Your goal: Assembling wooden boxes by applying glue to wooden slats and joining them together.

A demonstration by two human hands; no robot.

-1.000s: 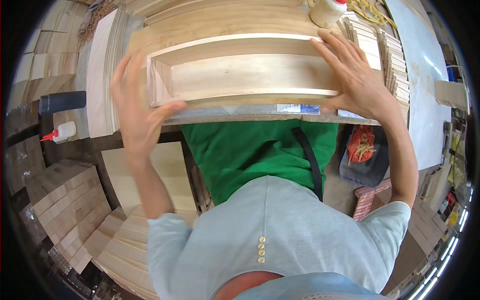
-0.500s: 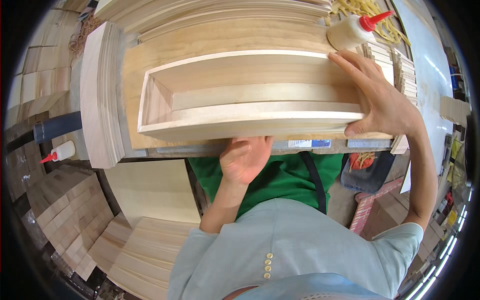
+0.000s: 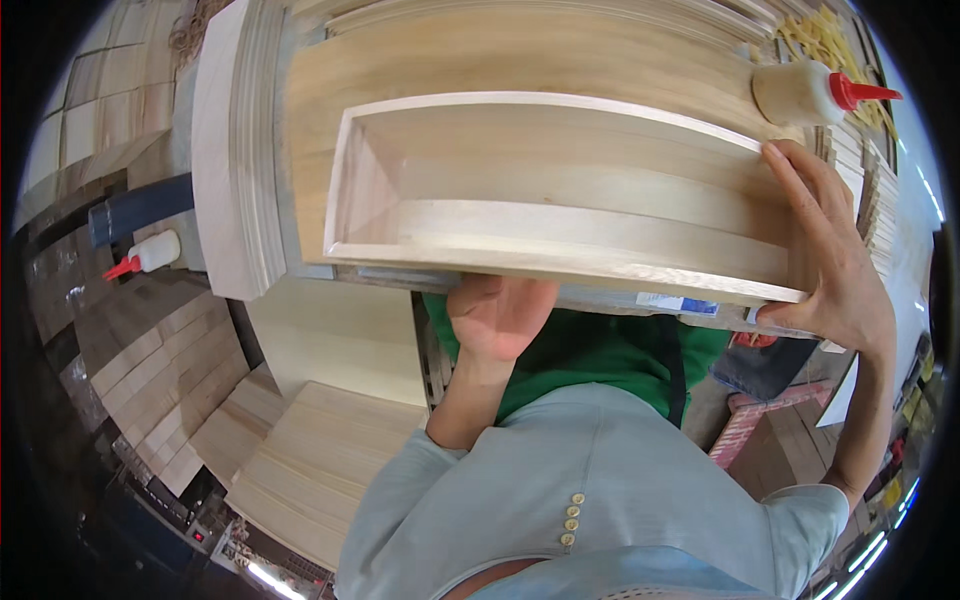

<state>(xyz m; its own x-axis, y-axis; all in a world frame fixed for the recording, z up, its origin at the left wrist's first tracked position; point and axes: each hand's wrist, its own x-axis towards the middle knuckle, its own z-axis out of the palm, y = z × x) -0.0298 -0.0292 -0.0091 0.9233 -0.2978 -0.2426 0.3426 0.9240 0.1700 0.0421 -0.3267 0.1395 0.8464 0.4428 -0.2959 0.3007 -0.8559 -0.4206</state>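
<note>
A light blue shirt (image 3: 520, 470) with a short row of buttons (image 3: 572, 522) is nearest, and beyond it a green apron (image 3: 600, 355) with a black strap. To the left are a pile of pale boards (image 3: 310, 470), a cream panel (image 3: 335, 345) and a stack of wood blocks (image 3: 175, 375). To the right is a dark tray (image 3: 762, 368).

The left hand (image 3: 505, 315) is palm up at the near side of the wooden box (image 3: 575, 222), its fingers running out of sight beneath; I cannot tell how far they are open or whether they grip. The right hand (image 3: 845, 265) is spread wide around the box's right end, thumb at the near corner and fingers at the far one, holding it.

The long, open-topped box lies in front of the person, over the near edge of the surface (image 3: 590, 294). Behind it shows a broad board (image 3: 520, 55). A stack of thin boards (image 3: 235, 160) stands just left of this board. Past the right hand lies a white bottle (image 3: 797, 92) with a red nozzle, near some yellow strips (image 3: 832, 40).
</note>
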